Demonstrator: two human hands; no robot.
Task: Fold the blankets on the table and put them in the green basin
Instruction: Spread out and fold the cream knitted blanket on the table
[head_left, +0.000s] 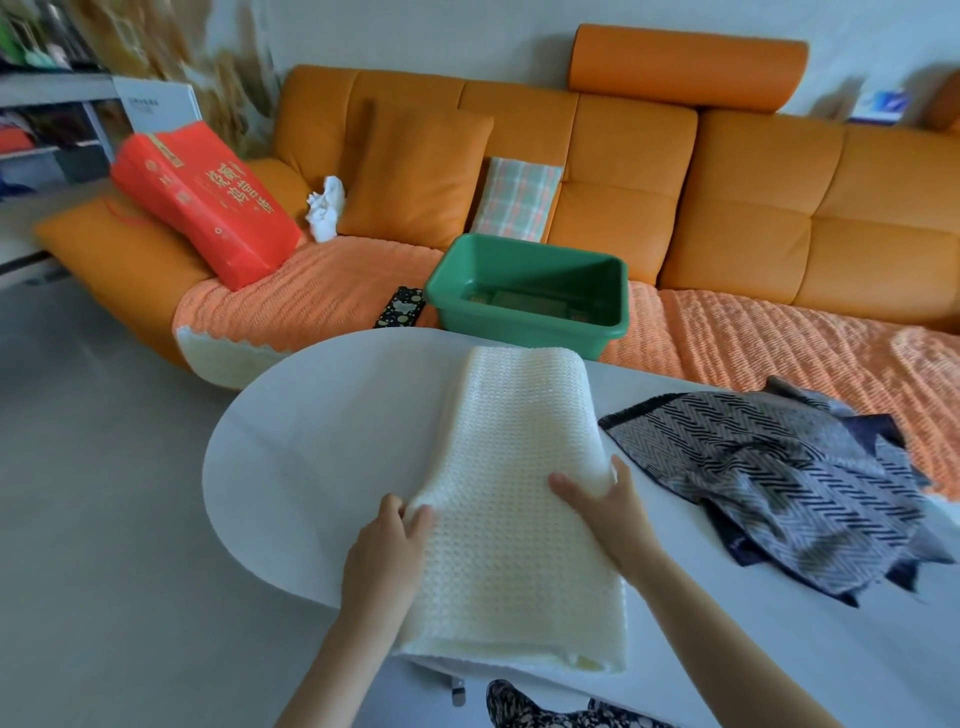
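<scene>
Illegible gold characters, red bag

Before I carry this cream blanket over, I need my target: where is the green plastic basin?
The green plastic basin sits upper centre in the head view, on the orange sofa cover, just beyond the white table's far edge.

A folded blanket lies along the middle of the bench, from its near edge toward its far edge. The left hand holds the blanket's left side and the right hand its right side. A crumpled blanket lies just beside it on the right. Behind the far edge, the basin sits on the sofa seat, with a bag at the sofa's left end.
</scene>
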